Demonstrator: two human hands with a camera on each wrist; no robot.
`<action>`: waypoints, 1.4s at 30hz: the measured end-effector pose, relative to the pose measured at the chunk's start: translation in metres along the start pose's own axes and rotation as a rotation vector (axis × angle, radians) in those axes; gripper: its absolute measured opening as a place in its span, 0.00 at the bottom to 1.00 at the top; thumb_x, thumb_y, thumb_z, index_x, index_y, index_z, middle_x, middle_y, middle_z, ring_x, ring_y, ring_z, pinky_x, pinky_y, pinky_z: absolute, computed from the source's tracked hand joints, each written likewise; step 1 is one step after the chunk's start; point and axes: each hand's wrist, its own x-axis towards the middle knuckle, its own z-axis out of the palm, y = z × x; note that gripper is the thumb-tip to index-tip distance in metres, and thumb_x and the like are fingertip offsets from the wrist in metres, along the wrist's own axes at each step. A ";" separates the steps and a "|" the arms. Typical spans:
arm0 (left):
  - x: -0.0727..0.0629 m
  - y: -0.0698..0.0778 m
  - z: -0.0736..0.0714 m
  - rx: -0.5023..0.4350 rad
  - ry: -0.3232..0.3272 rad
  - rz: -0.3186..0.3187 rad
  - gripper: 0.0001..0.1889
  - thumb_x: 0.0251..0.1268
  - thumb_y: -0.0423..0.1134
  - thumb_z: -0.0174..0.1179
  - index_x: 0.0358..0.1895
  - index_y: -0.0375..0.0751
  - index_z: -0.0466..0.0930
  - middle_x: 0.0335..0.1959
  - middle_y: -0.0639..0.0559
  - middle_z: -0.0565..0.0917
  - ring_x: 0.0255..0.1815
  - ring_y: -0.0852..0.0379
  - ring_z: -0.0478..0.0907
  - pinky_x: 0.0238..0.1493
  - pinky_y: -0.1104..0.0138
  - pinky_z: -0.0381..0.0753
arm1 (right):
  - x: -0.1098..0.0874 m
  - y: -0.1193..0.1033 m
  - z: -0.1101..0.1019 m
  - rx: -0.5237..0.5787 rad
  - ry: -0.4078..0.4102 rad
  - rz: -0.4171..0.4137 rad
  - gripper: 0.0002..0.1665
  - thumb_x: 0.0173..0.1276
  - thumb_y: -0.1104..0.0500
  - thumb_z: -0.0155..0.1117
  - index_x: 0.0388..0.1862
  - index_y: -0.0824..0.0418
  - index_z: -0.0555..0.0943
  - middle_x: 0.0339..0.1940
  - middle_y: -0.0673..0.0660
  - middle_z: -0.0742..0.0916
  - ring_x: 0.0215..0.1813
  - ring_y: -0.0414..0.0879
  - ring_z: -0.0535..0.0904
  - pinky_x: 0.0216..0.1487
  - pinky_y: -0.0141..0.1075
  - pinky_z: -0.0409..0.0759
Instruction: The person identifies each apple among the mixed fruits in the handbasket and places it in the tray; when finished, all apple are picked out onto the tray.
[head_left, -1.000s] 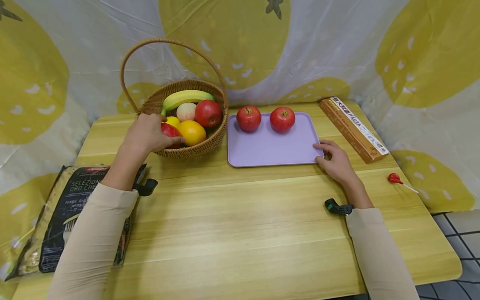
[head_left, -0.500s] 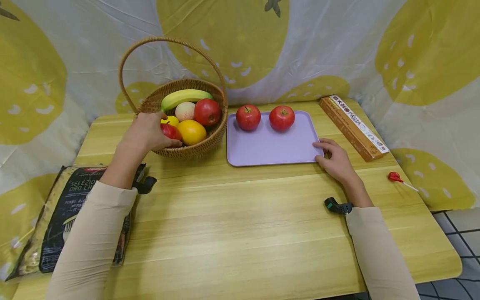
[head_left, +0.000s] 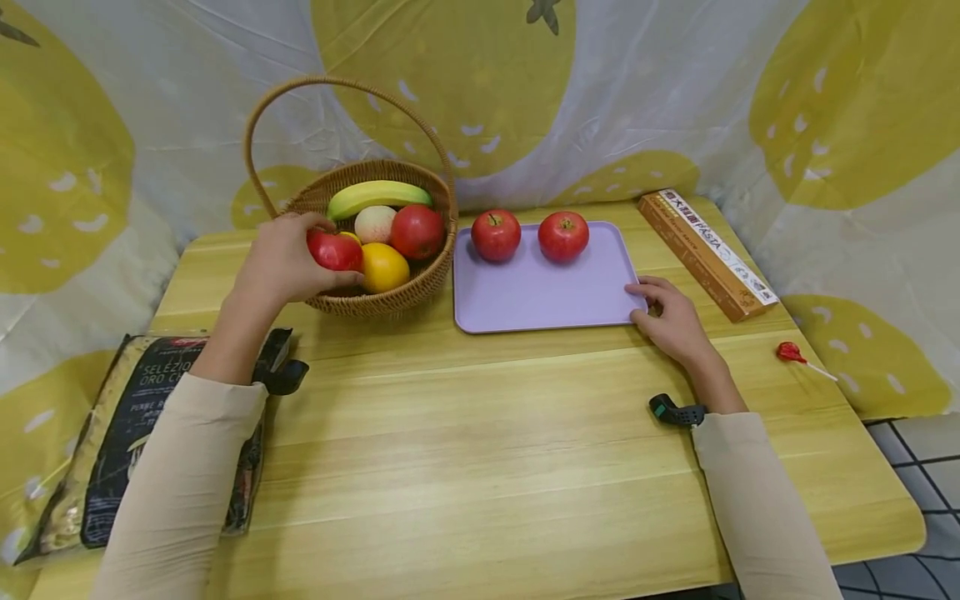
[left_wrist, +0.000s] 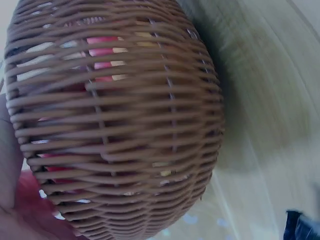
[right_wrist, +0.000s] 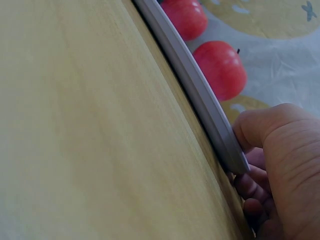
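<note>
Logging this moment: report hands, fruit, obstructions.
Left hand gripping red fruit at basket. Right hand pinching edge of tray. Basket's right side between red fruit and tray.

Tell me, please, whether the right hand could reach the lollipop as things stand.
Probably yes, once the right hand lets go of the tray it pinches: the lollipop lies off to its right, nothing stands between them, and the box lies farther back.
</note>
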 end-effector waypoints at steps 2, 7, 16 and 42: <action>-0.001 0.001 -0.001 -0.035 0.041 0.017 0.45 0.50 0.59 0.78 0.67 0.36 0.74 0.64 0.32 0.77 0.62 0.29 0.70 0.57 0.34 0.78 | 0.000 -0.001 0.000 0.000 -0.001 -0.002 0.28 0.70 0.61 0.61 0.68 0.65 0.79 0.77 0.63 0.72 0.62 0.58 0.72 0.59 0.47 0.70; -0.002 0.008 -0.004 -0.116 0.097 0.015 0.46 0.49 0.56 0.79 0.71 0.39 0.73 0.69 0.35 0.75 0.66 0.31 0.69 0.61 0.34 0.76 | 0.001 -0.003 -0.001 0.004 -0.001 -0.001 0.28 0.70 0.61 0.61 0.68 0.65 0.79 0.77 0.64 0.72 0.64 0.59 0.72 0.61 0.49 0.70; -0.005 0.026 -0.002 -0.205 0.179 0.023 0.47 0.47 0.57 0.79 0.71 0.45 0.70 0.68 0.40 0.78 0.65 0.36 0.73 0.62 0.38 0.79 | 0.003 -0.005 0.001 0.006 0.012 -0.019 0.27 0.70 0.61 0.61 0.68 0.65 0.79 0.76 0.64 0.73 0.65 0.59 0.73 0.59 0.45 0.70; 0.003 0.112 0.062 -0.440 0.196 0.237 0.46 0.41 0.67 0.79 0.66 0.58 0.73 0.60 0.56 0.82 0.59 0.56 0.78 0.60 0.56 0.82 | -0.002 -0.004 0.000 0.020 -0.012 0.012 0.28 0.71 0.61 0.61 0.69 0.65 0.79 0.78 0.64 0.72 0.72 0.61 0.69 0.67 0.53 0.70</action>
